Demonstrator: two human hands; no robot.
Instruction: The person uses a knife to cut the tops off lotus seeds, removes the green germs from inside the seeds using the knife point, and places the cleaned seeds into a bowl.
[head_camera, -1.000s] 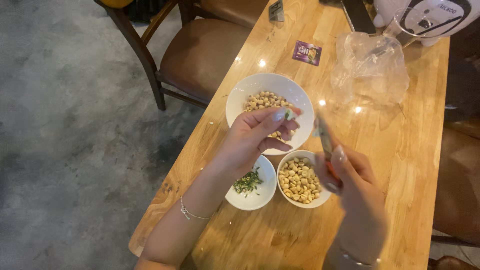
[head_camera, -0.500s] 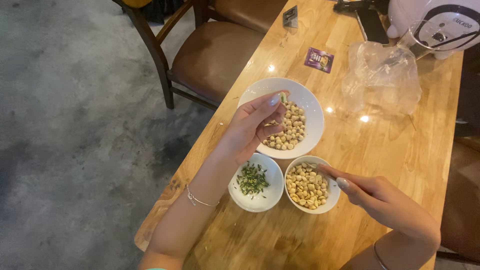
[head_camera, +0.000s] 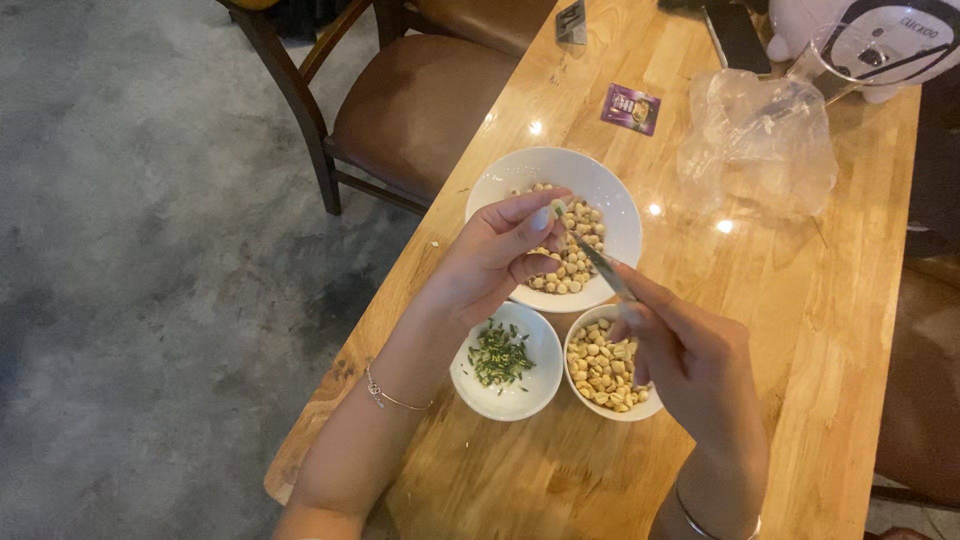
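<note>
Left hand pinches 1 seed over big bowl near desk's left edge, steadying it for thin pick gripped in right hand.

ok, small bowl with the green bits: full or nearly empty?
Nearly empty. The small white bowl holds only a thin scatter of green bits, with bare white bottom and walls showing around them.

Left hand covers part of the large bowl. White appliance and chair cut off by top edge. Tool tip too thin to identify.
</note>
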